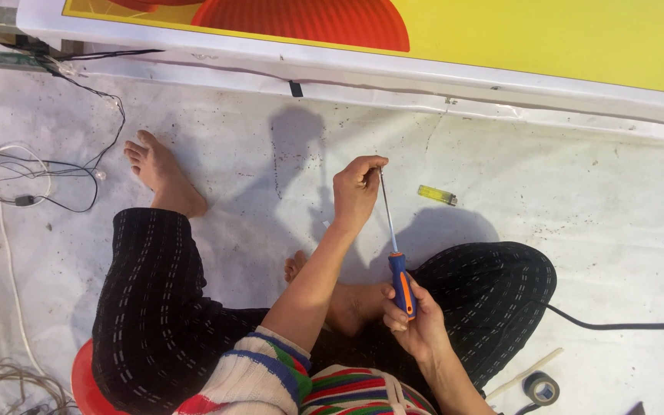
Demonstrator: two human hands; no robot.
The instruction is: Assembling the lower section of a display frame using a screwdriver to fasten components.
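Currently a screwdriver [395,250] is held between both hands above the lap of a person seated on a white sheet [578,200]. Its blue and orange handle is gripped by the right hand [416,319], whose fingers are wrapped closed around it near the body. The thin metal shaft is pointed away from the body, running almost straight from near to far with a slight lean to the left. At the far end the tip is pinched by the left hand [356,192], thumb and forefinger closed on it; whether a screw or bit is held there cannot be told. So the long axis is spanned by the two hands, the right being nearer, the left farther. A yellow lighter [436,195] lies on the sheet just right of the shaft. A roll of black tape [541,388] rests near the right knee, and tangled wires [40,180] are spread at the left.
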